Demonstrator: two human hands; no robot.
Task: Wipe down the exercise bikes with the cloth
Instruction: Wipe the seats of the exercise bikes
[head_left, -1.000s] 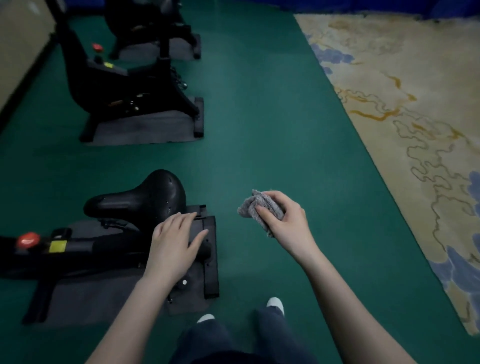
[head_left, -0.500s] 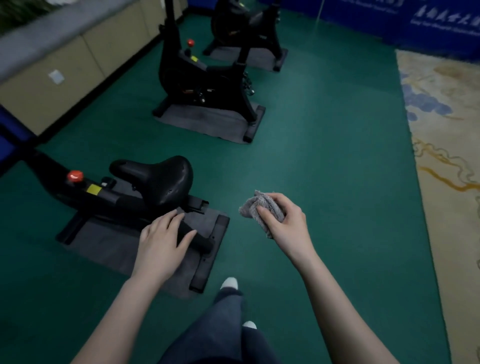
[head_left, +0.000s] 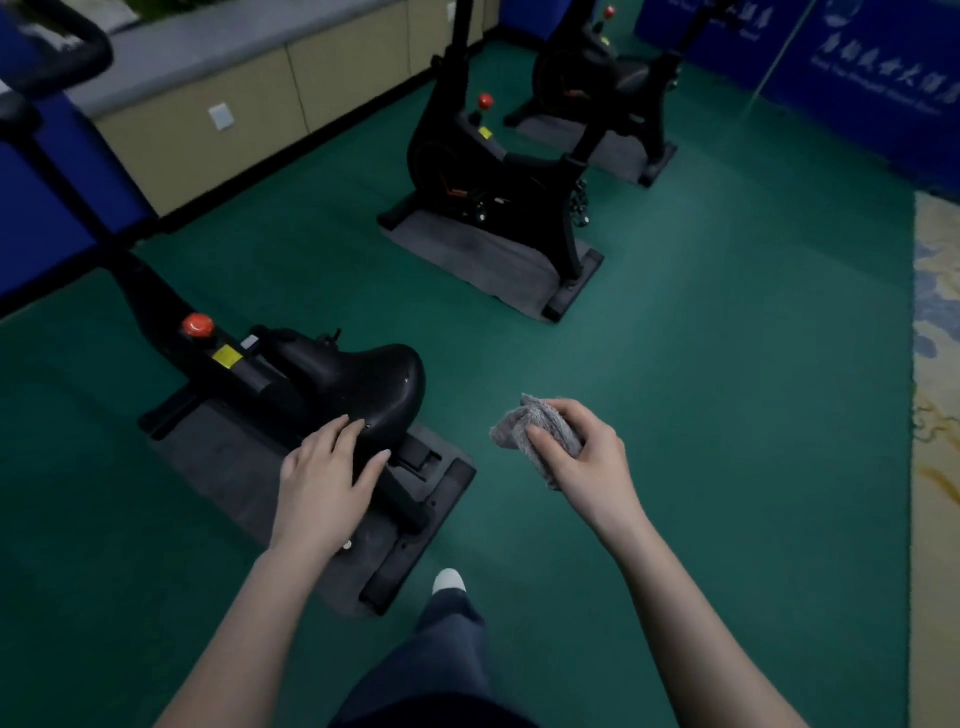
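Three exercise bikes (head_left: 498, 176) recede toward the upper right on grey mats (head_left: 467, 254) over green floor (head_left: 727, 364). Right hand (head_left: 587, 457) grips the bunched grey cloth (head_left: 540, 426) at centre frame, clear of the nearest saddle (head_left: 363, 384); left hand (head_left: 324, 480) rests open-fingered on that saddle. Stepping on, a foot could catch the mat's raised edge. Patterned carpet (head_left: 935, 364) borders the right.

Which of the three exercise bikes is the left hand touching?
The nearest bike: the left hand rests on its black saddle. The middle bike and far bike stand untouched.
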